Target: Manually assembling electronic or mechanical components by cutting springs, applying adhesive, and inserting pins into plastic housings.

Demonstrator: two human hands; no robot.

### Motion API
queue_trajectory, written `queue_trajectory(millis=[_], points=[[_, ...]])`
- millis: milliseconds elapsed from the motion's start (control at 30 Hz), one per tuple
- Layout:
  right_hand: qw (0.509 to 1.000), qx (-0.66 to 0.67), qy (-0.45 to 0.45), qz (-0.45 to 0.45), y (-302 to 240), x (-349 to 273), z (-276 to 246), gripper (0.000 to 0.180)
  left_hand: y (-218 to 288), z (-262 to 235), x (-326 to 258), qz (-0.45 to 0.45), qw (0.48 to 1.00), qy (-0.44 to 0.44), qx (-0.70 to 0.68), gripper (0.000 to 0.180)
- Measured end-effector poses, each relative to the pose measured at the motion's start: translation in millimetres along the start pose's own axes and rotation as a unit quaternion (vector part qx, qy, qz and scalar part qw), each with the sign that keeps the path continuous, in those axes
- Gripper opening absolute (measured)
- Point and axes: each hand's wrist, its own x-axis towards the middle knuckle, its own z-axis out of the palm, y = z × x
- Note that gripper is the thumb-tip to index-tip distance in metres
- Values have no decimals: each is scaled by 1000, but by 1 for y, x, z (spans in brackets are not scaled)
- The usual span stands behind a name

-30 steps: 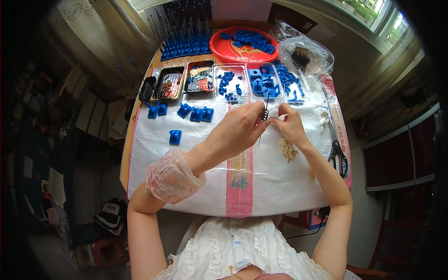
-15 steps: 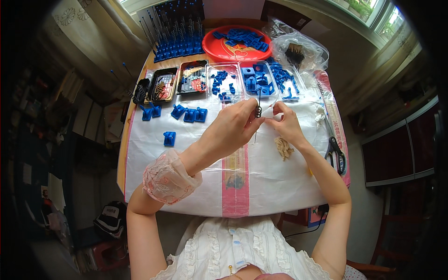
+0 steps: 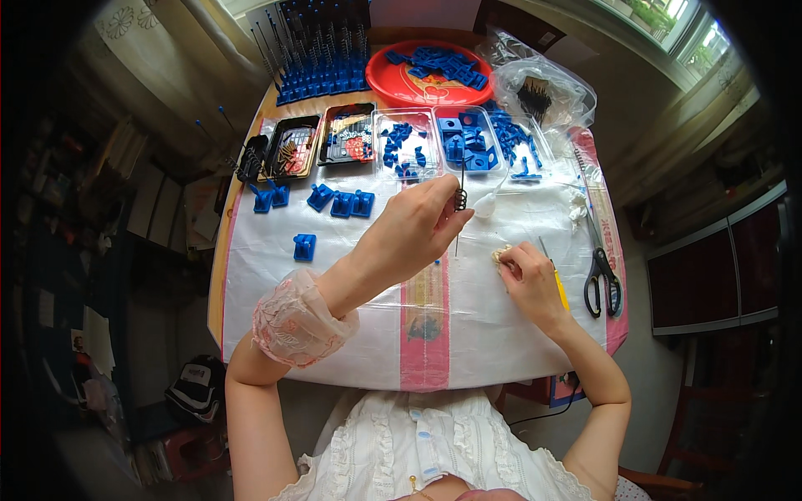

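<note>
Over the middle of the table my left hand [image 3: 422,221] pinches a thin upright rod with a black coiled spring [image 3: 460,200] on it. To its right, my right hand [image 3: 533,282] has its fingers closed on a crumpled beige cloth [image 3: 499,254], mostly covered by the fingers. A small whitish translucent bottle [image 3: 486,205] lies on the sheet just right of the spring. Beside my right wrist is a yellow-handled tool [image 3: 562,290] with a thin metal shaft. One blue plastic part [image 3: 304,247] sits alone on the left, nearer me than a row of similar blue parts [image 3: 341,204].
Trays of small parts [image 3: 404,152] line the far side. Behind them stand a rack of blue-based rods with springs [image 3: 322,82], a red plate [image 3: 380,88] of blue pieces and a clear plastic bag [image 3: 576,96]. Black scissors [image 3: 600,280] lie by the right edge.
My right hand has left the white bottle, now lying on the sheet, and moved toward me onto the beige cloth. My left hand holds the rod and spring in nearly the same place.
</note>
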Motion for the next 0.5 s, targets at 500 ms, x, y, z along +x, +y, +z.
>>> queue_trajectory(millis=[500], points=[[995, 85, -55, -8, -17, 22, 8, 7, -1, -8, -8, -5, 1000, 10, 7, 24]])
